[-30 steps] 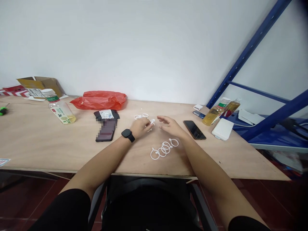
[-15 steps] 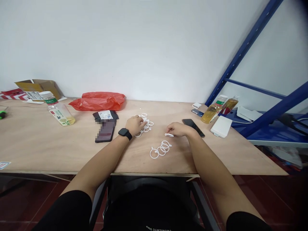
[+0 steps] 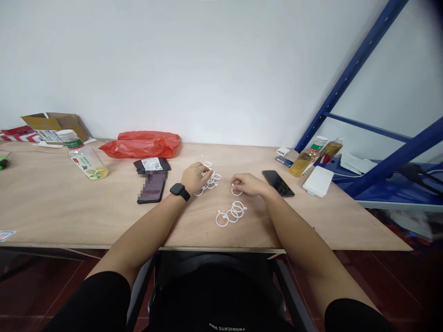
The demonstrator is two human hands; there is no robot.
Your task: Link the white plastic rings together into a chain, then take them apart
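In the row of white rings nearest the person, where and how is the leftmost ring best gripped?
Probably pinch the leftmost ring by its left rim, coming from above left: it lies flat and that side is free, while its right side overlaps the neighbouring ring.

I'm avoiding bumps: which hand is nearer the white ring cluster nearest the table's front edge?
Right. The right hand, holding a white ring, is just beyond the cluster; the left hand is farther, beyond and left of it, at another ring pile.
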